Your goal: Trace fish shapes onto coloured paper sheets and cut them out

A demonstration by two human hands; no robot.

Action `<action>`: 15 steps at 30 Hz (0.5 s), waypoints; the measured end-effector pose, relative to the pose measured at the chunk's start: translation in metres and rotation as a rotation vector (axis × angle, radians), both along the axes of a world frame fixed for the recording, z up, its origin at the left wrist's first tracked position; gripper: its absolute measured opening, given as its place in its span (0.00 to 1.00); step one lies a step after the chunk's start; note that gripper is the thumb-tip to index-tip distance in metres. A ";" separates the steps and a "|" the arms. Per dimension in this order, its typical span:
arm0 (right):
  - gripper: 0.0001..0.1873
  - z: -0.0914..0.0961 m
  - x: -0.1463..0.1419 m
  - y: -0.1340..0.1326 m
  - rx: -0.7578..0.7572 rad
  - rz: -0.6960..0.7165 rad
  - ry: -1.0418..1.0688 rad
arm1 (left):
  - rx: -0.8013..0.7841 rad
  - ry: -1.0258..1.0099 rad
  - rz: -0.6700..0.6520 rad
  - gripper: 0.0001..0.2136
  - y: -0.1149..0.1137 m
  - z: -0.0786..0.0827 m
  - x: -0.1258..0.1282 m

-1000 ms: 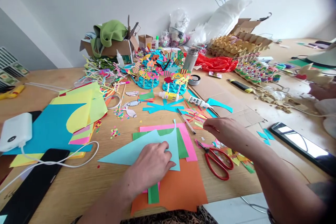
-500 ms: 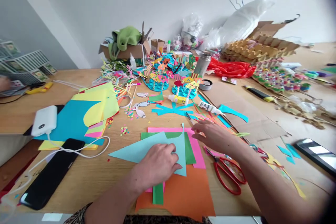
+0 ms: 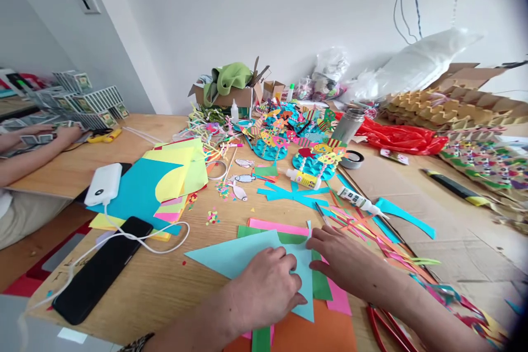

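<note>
A sheet of light blue paper (image 3: 243, 253) with a pointed left end and a cut-in upper edge lies over green paper (image 3: 322, 286), pink paper (image 3: 284, 226) and orange paper (image 3: 325, 335). My left hand (image 3: 268, 286) rests on the blue sheet with curled fingers closed against it; its fingertips are partly hidden. At the sheet's right edge, beside a narrow upright strip, my right hand (image 3: 342, 261) has its fingers stretched out and the thumb apart, fingertips touching or very near the paper. Red-handled scissors (image 3: 385, 330) lie partly under my right forearm.
Left are a phone (image 3: 101, 272), a white power bank (image 3: 103, 184) with a cable, and coloured paper (image 3: 140, 181). Ahead stand glue bottles (image 3: 305, 179), paper fish crafts (image 3: 317, 159) and a metal flask (image 3: 348, 126). Another person's hands (image 3: 61, 135) are at far left.
My right hand has moved from beyond the papers to the blue sheet's right edge. My left hand stays on the sheet. The view has swung left, bringing another person's arms into sight.
</note>
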State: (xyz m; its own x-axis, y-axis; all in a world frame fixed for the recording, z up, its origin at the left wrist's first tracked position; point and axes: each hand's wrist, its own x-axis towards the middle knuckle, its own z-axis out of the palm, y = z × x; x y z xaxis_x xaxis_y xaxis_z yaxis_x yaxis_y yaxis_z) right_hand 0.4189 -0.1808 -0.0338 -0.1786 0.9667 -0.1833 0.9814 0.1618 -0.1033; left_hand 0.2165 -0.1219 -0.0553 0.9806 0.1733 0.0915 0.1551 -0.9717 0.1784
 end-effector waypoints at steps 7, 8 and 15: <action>0.11 0.013 -0.014 -0.008 0.086 0.048 0.003 | -0.015 0.000 -0.002 0.13 0.001 -0.006 0.001; 0.13 0.018 -0.019 -0.011 0.139 0.060 0.062 | -0.030 0.000 0.006 0.13 0.001 -0.006 0.001; 0.32 0.022 -0.075 -0.019 0.377 0.368 0.206 | -0.254 -0.040 0.186 0.14 -0.010 -0.011 -0.008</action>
